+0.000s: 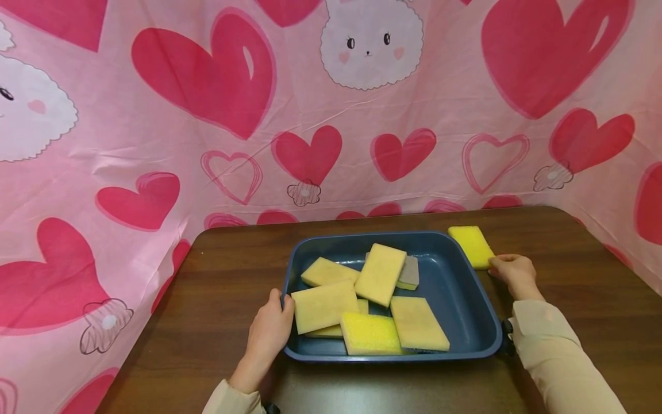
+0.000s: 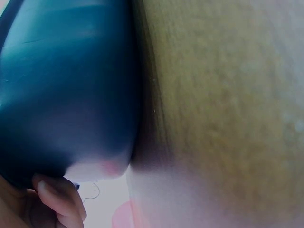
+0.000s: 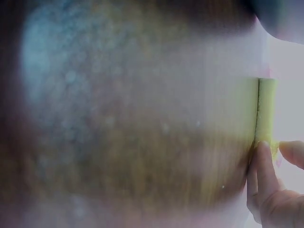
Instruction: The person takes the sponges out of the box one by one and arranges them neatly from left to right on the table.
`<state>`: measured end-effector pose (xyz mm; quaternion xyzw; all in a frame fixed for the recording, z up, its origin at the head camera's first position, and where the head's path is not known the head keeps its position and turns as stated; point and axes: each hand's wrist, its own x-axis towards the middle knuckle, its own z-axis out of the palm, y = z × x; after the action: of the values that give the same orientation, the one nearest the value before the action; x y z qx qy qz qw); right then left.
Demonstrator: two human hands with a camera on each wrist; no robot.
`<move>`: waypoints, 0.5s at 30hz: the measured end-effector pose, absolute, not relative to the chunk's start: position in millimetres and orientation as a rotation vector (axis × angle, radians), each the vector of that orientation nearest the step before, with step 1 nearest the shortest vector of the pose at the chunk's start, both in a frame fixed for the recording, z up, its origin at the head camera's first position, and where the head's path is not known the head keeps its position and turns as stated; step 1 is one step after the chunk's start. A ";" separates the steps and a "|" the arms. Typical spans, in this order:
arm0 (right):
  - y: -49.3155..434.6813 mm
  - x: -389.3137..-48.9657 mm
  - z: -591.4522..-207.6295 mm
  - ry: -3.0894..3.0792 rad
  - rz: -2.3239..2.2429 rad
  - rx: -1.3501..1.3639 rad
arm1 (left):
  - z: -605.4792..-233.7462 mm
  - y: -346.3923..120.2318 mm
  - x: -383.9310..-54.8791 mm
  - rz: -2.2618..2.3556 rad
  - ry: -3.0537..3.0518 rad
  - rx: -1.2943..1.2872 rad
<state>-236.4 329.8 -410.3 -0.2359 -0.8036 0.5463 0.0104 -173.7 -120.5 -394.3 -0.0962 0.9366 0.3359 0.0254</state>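
Note:
A dark blue rectangular baking pan (image 1: pixel 460 310) stands on the table, holding several sponges, mostly pale yellow. At its left side my left hand (image 1: pixel 270 325) grips the rim; in the left wrist view the fingers (image 2: pixel 59 197) curl against the outside of the pan (image 2: pixel 71 85). Just beyond the pan's right rim, a bright yellow sponge (image 1: pixel 470 246) lies on the table. My right hand (image 1: pixel 516 275) pinches its near right corner. From the right wrist, the sponge (image 3: pixel 267 104) appears edge-on, with thumb and fingers on either side.
Inside the pan, sponges overlap on the left and middle, among them a bright yellow one (image 1: pixel 371 334) and one with a grey face (image 1: pixel 410 271). The brown wooden table (image 1: pixel 222 276) ends at a pink heart-patterned cloth (image 1: pixel 310 115) behind and at the sides.

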 end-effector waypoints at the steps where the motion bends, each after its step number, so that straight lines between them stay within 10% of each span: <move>1: 330.3 -236.1 -410.6 -2.510 1.707 -0.737 | -394.3 -120.4 -173.7 1.038 2.895 -0.298; 15: 331.9 -232.6 -405.9 -2.545 1.686 -0.705 | -395.3 -121.0 -174.8 1.030 2.888 -0.303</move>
<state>-232.6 331.9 -405.9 -0.2251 -0.8123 0.5381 0.0041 -174.8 -121.0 -395.3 -0.0984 0.9369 0.3341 0.0302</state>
